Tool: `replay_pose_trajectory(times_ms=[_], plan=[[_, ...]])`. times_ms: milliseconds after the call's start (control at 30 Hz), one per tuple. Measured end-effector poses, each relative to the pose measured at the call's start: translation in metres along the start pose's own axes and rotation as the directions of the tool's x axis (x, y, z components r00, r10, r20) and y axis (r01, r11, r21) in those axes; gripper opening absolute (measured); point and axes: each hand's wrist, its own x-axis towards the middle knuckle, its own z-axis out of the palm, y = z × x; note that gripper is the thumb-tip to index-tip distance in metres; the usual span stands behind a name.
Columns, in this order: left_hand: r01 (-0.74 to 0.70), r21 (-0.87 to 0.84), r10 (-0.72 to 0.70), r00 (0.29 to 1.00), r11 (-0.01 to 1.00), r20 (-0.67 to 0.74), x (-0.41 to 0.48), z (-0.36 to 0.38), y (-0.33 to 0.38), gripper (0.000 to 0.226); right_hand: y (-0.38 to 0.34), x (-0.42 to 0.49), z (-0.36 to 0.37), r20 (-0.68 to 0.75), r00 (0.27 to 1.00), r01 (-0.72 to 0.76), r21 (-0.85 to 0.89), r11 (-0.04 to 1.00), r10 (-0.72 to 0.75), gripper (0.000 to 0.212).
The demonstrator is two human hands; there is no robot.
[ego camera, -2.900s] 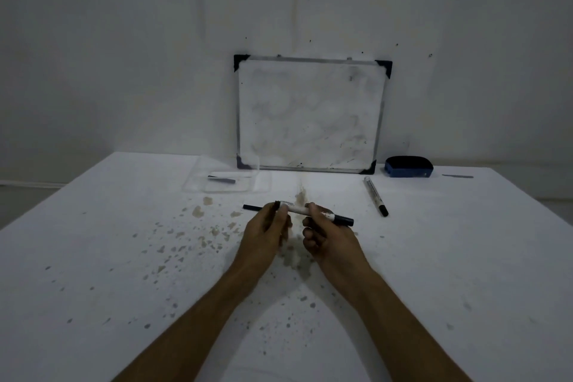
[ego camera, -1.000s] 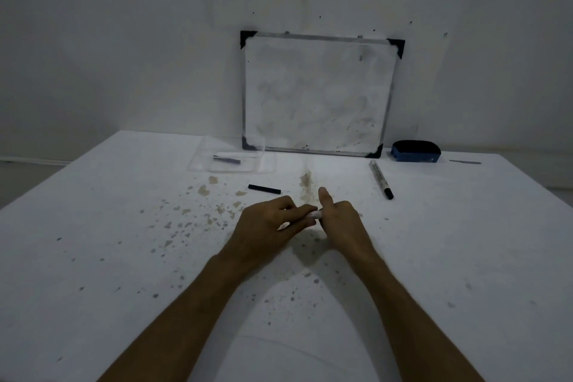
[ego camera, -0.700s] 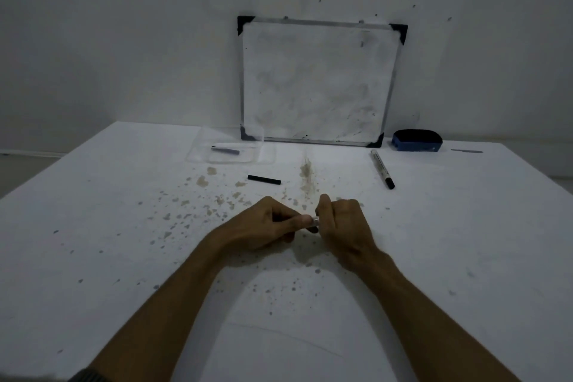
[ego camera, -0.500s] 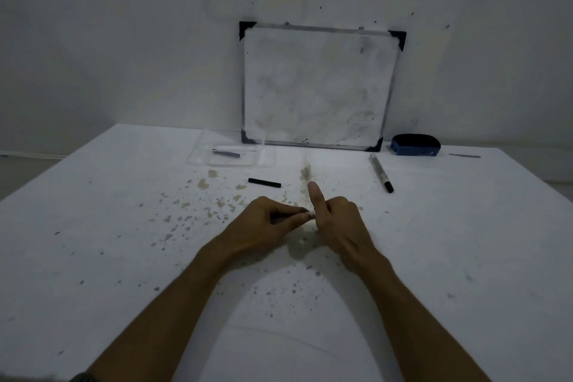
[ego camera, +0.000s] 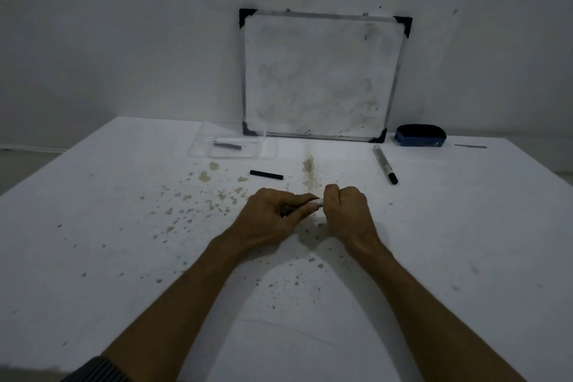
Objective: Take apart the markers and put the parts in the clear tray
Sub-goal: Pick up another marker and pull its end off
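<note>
Both of my hands grip one white marker body (ego camera: pixel 317 203) low over the table's middle. My left hand (ego camera: pixel 273 217) pinches its left part and my right hand (ego camera: pixel 347 211) is fisted around its right end, so only a short white piece shows between them. A black ink stick (ego camera: pixel 266 174) lies loose on the table just beyond my left hand. A second whole marker (ego camera: pixel 384 164) with a black cap lies to the far right. The clear tray (ego camera: pixel 198 150) sits at the back left with a dark marker part (ego camera: pixel 228 145) inside.
A small whiteboard (ego camera: pixel 319 77) leans on the wall at the table's back edge. A blue eraser (ego camera: pixel 420 139) sits to its right, with a thin grey strip (ego camera: pixel 469 146) beyond. Brown stains speckle the tabletop left of centre.
The black stick that was on the marker's left end now lies on the table. My hands closed together on the marker body, and my right thumb, raised half a second ago, has folded down.
</note>
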Motion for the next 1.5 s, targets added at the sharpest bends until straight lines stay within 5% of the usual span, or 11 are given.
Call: replay_pose_trajectory(times_ms=[233,433,533,833,1033,1267,1400,1500], plan=[[0.168,-0.137,-0.154,0.982,0.976,0.106,-0.003,-0.001,0.006,0.031,0.000,-0.008,0.001,-0.019,0.999,0.045,0.032,0.998,-0.045,0.057],[0.210,-0.225,-0.214,0.977,0.951,0.010,-0.008,-0.015,-0.006,0.026,0.018,0.005,-0.022,-0.173,0.941,-0.215,0.356,0.909,0.290,0.041],[0.231,-0.298,-0.247,0.969,0.926,-0.017,-0.006,-0.016,-0.004,0.031,0.019,0.006,-0.018,-0.086,0.964,-0.225,0.249,0.942,0.253,0.037],[0.266,-0.341,-0.295,0.955,0.902,-0.037,-0.002,-0.014,-0.002,0.030,0.012,0.008,-0.023,0.188,0.961,-0.263,0.392,0.882,0.203,0.052],[0.276,-0.291,-0.295,0.955,0.916,-0.022,-0.003,-0.014,0.001,0.032,0.019,0.008,-0.024,0.048,0.995,-0.099,0.267,0.959,0.089,0.024],[0.291,-0.256,-0.303,0.953,0.922,-0.006,-0.003,-0.011,0.001,0.027,0.030,0.004,-0.017,0.133,0.986,0.117,-0.104,0.988,-0.102,0.020],[0.296,-0.207,-0.303,0.953,0.932,-0.005,-0.001,-0.013,0.009,0.020,0.027,0.000,-0.014,0.101,0.986,0.147,-0.130,0.981,-0.134,0.025],[0.322,-0.314,-0.328,0.944,0.893,0.034,-0.001,-0.012,0.016,0.019,0.015,-0.005,-0.018,0.085,0.972,0.215,0.074,0.974,-0.221,0.031]])
